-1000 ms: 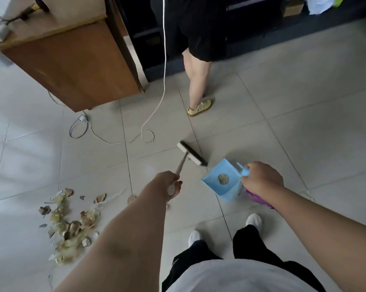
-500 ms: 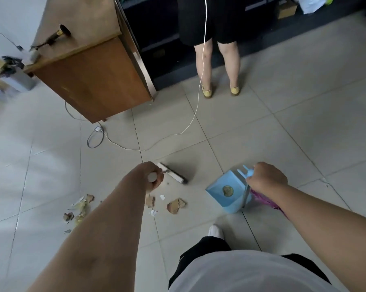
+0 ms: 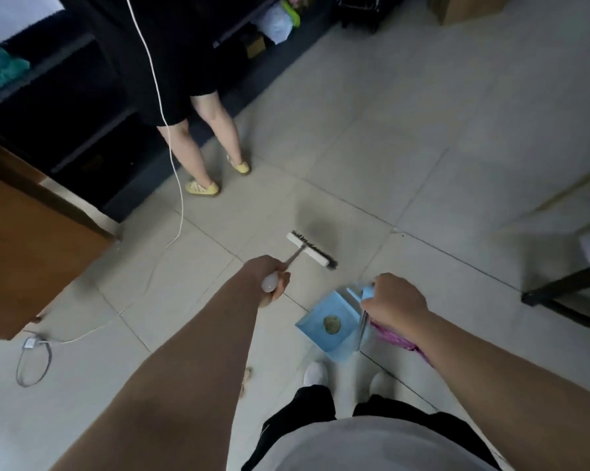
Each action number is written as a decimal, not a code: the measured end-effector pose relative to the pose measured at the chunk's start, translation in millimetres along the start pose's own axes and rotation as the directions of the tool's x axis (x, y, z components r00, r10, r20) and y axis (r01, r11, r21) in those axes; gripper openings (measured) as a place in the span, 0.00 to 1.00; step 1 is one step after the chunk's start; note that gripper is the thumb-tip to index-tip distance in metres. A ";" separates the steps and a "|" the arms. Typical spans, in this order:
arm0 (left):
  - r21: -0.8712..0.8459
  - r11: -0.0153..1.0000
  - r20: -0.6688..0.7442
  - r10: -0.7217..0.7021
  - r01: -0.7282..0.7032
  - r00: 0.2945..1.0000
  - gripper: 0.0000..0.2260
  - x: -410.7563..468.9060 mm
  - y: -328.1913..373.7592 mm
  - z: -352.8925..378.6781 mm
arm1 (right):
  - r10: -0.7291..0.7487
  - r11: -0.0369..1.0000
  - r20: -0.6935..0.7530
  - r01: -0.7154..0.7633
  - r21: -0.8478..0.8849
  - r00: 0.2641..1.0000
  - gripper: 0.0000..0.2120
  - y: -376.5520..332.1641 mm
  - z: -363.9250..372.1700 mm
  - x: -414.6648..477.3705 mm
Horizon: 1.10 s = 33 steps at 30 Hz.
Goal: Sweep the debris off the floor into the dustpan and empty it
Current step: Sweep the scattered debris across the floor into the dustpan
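A light-blue plastic dustpan (image 3: 327, 322) sits tilted on the pale tiled floor (image 3: 405, 171), a round scrap of debris (image 3: 332, 325) inside. The right hand (image 3: 393, 304) grips its upright handle. Just left and beyond the dustpan, the left hand (image 3: 269, 278) is closed round a white long-handled broom (image 3: 310, 249), its brush head lying crosswise past the dustpan's mouth.

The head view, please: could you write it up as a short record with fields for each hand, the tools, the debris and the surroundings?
left hand: gripping the broom handle
broom: head out in front, above the dustpan in the picture
right hand: holding the dustpan handle
dustpan: blue, one round scrap inside
debris: one small piece on the tile by the left forearm
cable: white, trailing across the floor to the left
bystander: stands ahead in yellow shoes
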State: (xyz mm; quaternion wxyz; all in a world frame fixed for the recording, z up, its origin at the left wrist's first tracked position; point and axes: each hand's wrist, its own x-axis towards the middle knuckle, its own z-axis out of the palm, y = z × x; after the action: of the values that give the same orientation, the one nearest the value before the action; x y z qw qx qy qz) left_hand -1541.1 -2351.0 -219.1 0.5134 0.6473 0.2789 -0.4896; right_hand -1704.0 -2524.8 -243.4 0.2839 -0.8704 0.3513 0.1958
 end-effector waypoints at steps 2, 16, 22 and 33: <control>0.061 0.998 0.069 0.020 -0.024 0.997 0.03 9.2 7.7 32.4 | 0.073 0.997 -0.028 -0.072 0.032 0.997 0.13 14.8 -2.7 -3.1; 0.435 0.897 0.303 -0.060 -0.082 0.951 0.06 89.6 35.3 175.2 | 0.461 0.880 -0.148 -0.431 0.200 0.875 0.05 55.2 17.2 -51.6; 0.492 0.871 0.187 -0.126 0.019 0.974 0.03 103.8 27.4 136.8 | 0.526 0.838 -0.148 -0.481 0.256 0.838 0.04 57.5 29.2 -58.3; 0.307 0.948 0.124 -0.125 0.081 0.984 0.07 57.5 -42.0 -25.4 | 0.399 0.900 -0.124 -0.362 0.244 0.909 0.04 33.4 57.5 -68.9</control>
State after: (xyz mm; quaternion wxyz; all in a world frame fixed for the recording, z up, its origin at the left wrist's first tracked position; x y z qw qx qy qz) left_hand -1547.6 -2322.0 -288.6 0.4009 0.6659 0.1973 -0.5974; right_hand -1782.9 -2473.8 -261.9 0.3016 -0.7622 0.5572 0.1328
